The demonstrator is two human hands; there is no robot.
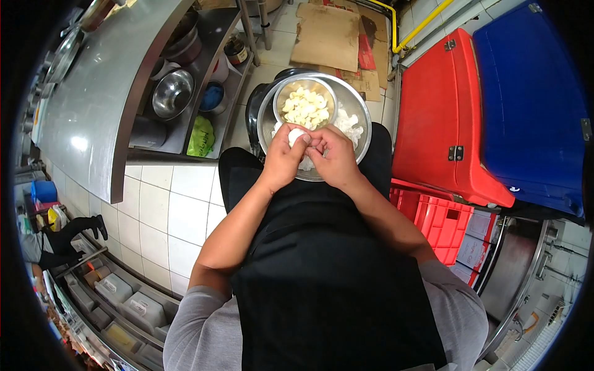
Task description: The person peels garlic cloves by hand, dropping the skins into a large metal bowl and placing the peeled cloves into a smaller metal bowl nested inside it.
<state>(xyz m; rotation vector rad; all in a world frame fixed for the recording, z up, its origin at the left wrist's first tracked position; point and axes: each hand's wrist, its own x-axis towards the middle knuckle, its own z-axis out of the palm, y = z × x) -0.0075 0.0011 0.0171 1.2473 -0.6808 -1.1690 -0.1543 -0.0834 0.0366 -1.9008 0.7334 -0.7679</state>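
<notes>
A large steel bowl [365, 127] rests at my lap with white, papery pieces [348, 127] inside it. Within it, toward the back left, stands a smaller steel bowl [281, 99] full of pale yellow cloves [304, 106]. Over the front of both bowls, my left hand [284, 154] is closed on a white bulb [297, 136], held between thumb and fingers. Close beside it, my right hand [333, 154] is pinched at the bulb's right side; what its fingertips hold is too small to make out.
Left is a steel counter [93, 93] with shelves holding a metal bowl [173, 94] and a green bag [201, 137]. Right are a red bin [436, 117], a blue bin [526, 105] and a red crate [442, 227]. Cardboard [327, 37] lies ahead. Another person [62, 244] is at far left.
</notes>
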